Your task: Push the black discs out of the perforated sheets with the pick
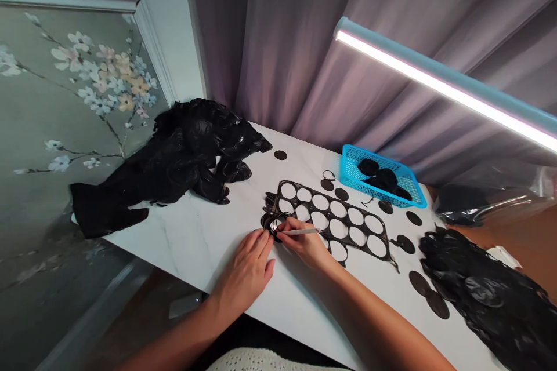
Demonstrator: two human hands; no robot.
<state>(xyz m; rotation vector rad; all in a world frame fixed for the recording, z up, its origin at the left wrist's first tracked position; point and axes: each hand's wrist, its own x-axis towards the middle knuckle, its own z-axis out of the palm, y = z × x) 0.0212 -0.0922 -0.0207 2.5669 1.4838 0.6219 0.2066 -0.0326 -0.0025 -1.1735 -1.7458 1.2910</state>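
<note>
White worktop (183, 243), grey veins through it, and a purple-grey curtain (278, 40) hangs along its far edge. Flowered wall panel (69, 127) over on the left, tube lamp (448, 84) glowing above the right half. Mid-worktop lies the black sheet (329, 215), rows of round holes, and both hands are at its left end! The left hand (250, 264) presses down there, fingers together; whether it pinches anything, I can't tell. The right hand (304, 240) pinches a thin pale tool (300, 231) just beside those fingertips. To the edges: a black heap (174, 156) crowds the far left and overhangs the left corner, another black pile (491, 295) covers the right end, and a blue basket (354, 156) sits by the far edge, black discs (280, 155) scattered about. Open white surface runs from the left hand to the left heap, and along the near edge.
</note>
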